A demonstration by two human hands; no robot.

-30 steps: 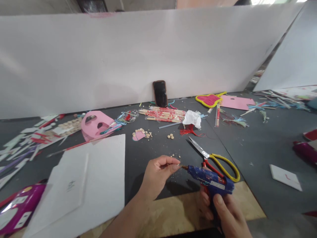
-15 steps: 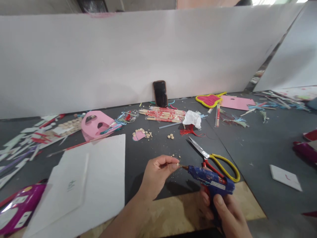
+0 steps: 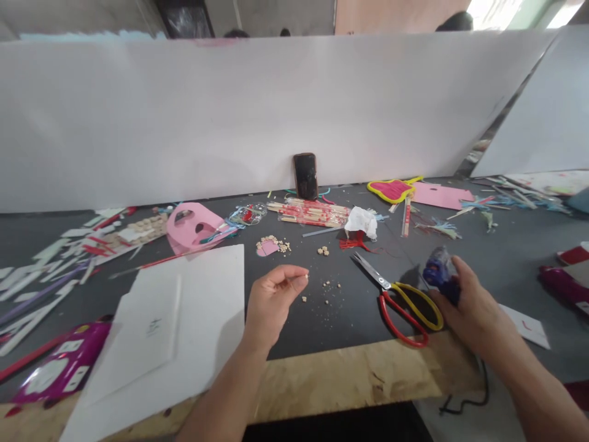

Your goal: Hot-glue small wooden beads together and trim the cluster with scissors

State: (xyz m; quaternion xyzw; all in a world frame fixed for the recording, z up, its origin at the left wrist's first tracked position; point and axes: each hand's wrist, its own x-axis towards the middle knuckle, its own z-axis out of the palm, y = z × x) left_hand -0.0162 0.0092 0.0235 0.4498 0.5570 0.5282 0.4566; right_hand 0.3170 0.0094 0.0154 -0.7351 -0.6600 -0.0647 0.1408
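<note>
Head view: our left hand (image 3: 271,298) pinches a small bead (image 3: 304,279) at centre; our right hand's (image 3: 469,304) grip holds the blue glue gun (image 3: 439,273) beside the scissors (image 3: 400,301).

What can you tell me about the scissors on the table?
The scissors lie flat on the dark grey table, blades shut and pointing up-left, away from the person. The blades look like bare metal with a small pivot screw. One handle loop is yellow, the other red, and both look like plastic. The loops sit near the edge of a wooden board, just left of the right hand, which holds a blue glue gun. Whether the hand touches them is unclear.
</note>
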